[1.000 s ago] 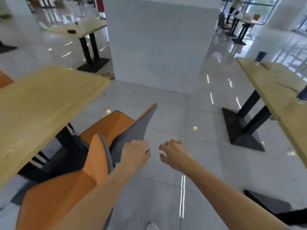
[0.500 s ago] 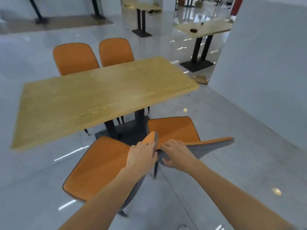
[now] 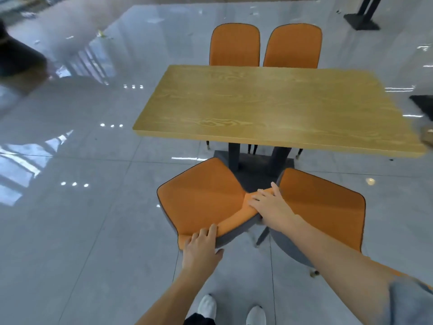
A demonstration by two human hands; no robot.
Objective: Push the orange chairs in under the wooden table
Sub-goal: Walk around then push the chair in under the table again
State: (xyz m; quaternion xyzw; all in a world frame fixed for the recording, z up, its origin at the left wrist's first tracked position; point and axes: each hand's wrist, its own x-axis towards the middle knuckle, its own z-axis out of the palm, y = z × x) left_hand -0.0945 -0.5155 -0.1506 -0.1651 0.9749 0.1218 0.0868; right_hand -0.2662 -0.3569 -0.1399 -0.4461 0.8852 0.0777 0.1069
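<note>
A wooden table [image 3: 269,106] on a black pedestal stands ahead of me. Two orange chairs stand pulled out on my side. The near left chair [image 3: 199,195] has its seat turned away from the table edge; my left hand [image 3: 201,247] grips the left end of its backrest and my right hand [image 3: 271,205] lies on the backrest's right end. Just right of that hand is the near right chair [image 3: 321,202], also clear of the table. On the far side, two more orange chairs [image 3: 235,44] [image 3: 293,45] sit tucked against the table.
Glossy grey tiled floor [image 3: 82,207] lies all around. My white shoes [image 3: 207,306] are directly behind the near left chair. A black table base [image 3: 360,19] stands at the far right, and a dark mat edge [image 3: 421,103] at the right border.
My view swung left until I face the table squarely. Both hands moved from hovering in the air onto the near left chair's backrest and spread to its two ends.
</note>
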